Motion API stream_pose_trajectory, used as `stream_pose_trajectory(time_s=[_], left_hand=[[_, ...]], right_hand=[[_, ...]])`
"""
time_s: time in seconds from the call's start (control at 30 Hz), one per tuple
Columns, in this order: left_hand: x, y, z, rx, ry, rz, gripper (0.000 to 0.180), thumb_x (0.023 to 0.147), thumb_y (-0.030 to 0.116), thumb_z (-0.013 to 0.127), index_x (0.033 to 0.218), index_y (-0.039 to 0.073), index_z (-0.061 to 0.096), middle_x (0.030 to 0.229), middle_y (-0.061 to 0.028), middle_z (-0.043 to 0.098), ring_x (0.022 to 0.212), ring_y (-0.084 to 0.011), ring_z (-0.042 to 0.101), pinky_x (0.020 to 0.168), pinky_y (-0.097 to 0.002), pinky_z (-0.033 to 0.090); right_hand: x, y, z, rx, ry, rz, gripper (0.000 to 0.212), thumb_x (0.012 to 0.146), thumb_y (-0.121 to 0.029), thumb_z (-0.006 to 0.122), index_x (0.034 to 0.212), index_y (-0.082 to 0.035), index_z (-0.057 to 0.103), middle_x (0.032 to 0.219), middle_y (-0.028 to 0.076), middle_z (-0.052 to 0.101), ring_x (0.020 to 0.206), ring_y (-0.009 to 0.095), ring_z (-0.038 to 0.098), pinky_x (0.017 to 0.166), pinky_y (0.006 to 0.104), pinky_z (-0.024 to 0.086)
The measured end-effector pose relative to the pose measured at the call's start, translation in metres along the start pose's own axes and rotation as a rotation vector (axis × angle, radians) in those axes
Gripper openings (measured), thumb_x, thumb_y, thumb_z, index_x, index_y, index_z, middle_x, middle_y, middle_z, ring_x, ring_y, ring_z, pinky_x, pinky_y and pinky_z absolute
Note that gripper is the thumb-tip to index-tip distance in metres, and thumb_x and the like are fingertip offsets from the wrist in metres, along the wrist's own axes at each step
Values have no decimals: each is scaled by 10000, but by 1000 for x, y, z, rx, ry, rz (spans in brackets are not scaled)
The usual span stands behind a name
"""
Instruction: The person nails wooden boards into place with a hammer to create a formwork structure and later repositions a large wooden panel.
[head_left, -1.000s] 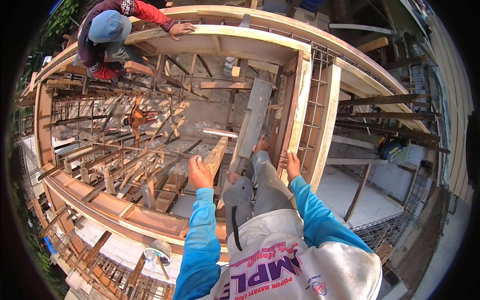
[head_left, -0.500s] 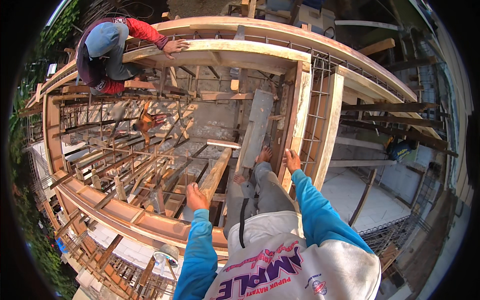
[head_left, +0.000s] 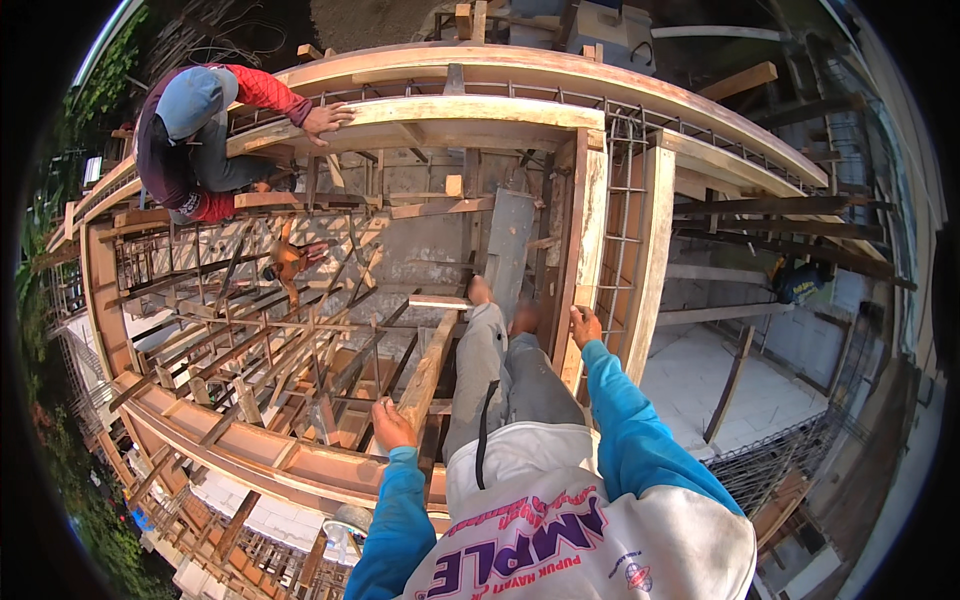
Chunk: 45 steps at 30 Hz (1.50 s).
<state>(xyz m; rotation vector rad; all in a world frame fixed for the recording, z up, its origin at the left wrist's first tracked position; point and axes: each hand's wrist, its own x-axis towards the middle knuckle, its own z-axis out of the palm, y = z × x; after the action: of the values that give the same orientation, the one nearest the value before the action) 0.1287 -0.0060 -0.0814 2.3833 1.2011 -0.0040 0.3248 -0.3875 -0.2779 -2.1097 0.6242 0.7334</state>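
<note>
My left hand point(head_left: 393, 425) is loosely curled beside a long wooden plank point(head_left: 430, 365), with nothing visible in it. On the other side, my right hand point(head_left: 585, 327) has its fingers drawn together at the edge of the wooden formwork point(head_left: 592, 210); whether it touches the wood I cannot tell. Both arms are in blue sleeves, held out to either side of my body. Between them, my bare feet are on or beside a narrow grey board point(head_left: 510, 235) running forward; my left foot point(head_left: 480, 290) is in front and the right one is blurred.
Steel rebar point(head_left: 625, 190) lies within the formwork at right. At far left a person in a cap point(head_left: 195, 105) crouches, one hand on a beam point(head_left: 440, 108). Below, another person in orange point(head_left: 290, 262) is among props and timbers. A short crosspiece point(head_left: 440, 301) lies ahead.
My left foot has stepped forward past the right one. The whole scene has shifted slightly left in view. Both hands keep nearly the same pose.
</note>
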Motion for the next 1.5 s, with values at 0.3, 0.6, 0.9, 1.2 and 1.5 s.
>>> stream_pose_trajectory(time_s=[0.3,0.6,0.9,1.2,1.5], left_hand=[[-3,-14,2,23,-35,-11,175,955,147,480,984,-1,570,933,-208,587,881,-405,557,764,-450,438],[-1,9,-3,-68,-14,-44,160,951,144,500,975,2,570,932,-192,598,864,-376,572,763,-426,456],[-5,6,-3,-128,-10,-119,193,956,133,464,990,-19,578,938,-201,601,853,-374,583,755,-408,469],[-9,3,-7,-57,-47,-230,220,947,166,470,964,-30,568,861,-182,584,761,-333,577,703,-380,479],[-29,-16,-3,-34,-145,-511,373,929,338,592,1186,83,503,1103,-98,569,961,-239,549,835,-301,474]], right_hand=[[14,-23,8,-70,-1,-17,476,921,-413,561,1188,-18,573,908,135,673,729,206,672,635,321,535],[20,-26,28,-71,71,-70,476,912,-425,573,1193,-41,580,953,126,673,783,197,664,676,325,540],[53,-169,35,109,151,-230,345,937,-327,562,1144,-54,612,1004,167,667,955,272,634,846,367,484],[228,-369,122,400,-135,-420,355,951,-286,548,1171,-10,580,969,139,666,796,182,640,724,311,527],[367,-538,278,1331,-542,-26,744,987,-285,469,1463,34,-5,1467,313,210,1314,410,364,1084,426,382]])
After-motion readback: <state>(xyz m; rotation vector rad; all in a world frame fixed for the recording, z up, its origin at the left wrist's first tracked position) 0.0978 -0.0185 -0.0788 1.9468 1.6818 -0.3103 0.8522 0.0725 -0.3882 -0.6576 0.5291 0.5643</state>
